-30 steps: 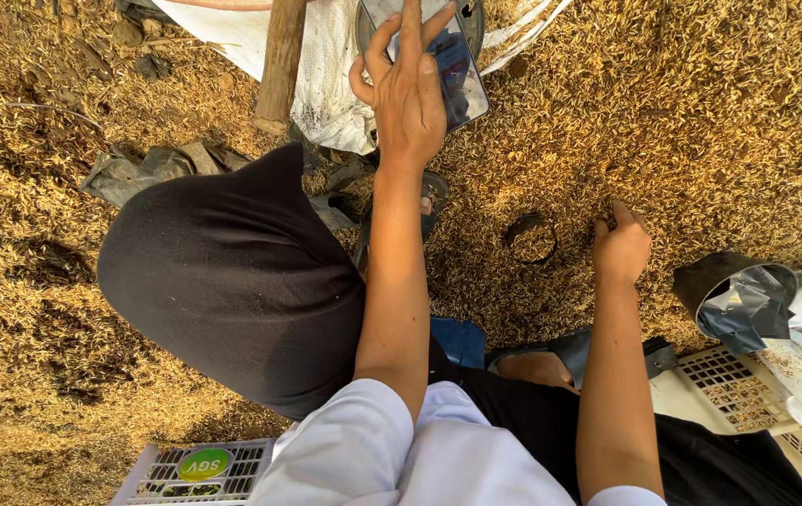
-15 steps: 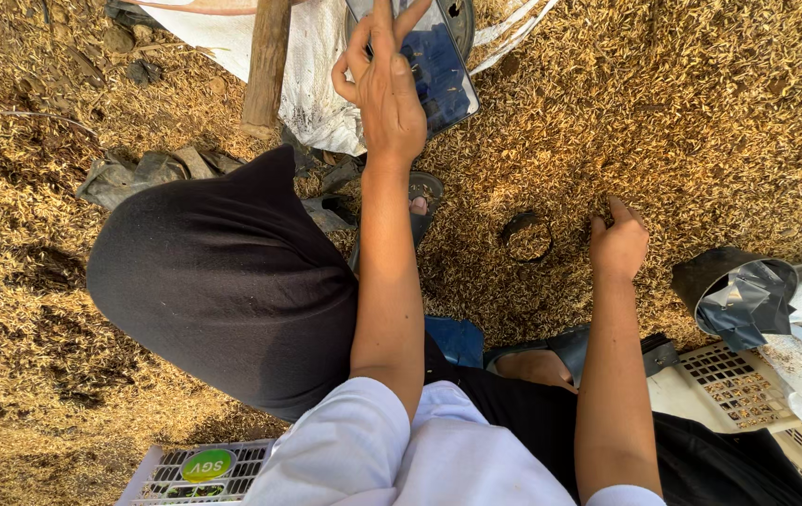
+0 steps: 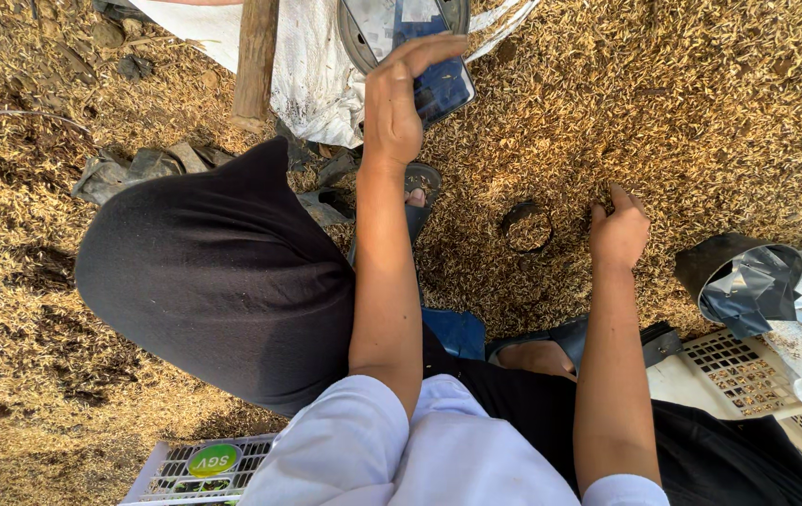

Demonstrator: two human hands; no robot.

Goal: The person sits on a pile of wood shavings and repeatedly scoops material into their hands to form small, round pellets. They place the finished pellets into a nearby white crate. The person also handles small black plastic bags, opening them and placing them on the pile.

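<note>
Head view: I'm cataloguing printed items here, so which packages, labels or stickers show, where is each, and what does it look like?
Blue packet: top centre, in a round metal pan, under the left hand; glossy blue with a pale printed patch.
Round sticker: bottom left, on a white slotted crate; green with a yellow rim.
Grey plastic bag: right edge, beyond the right hand; crumpled, dark, no label visible.

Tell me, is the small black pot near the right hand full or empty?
Nearly full. The black pot is sunk in the husks, husks reaching almost to its rim, right hand beside it.
</note>
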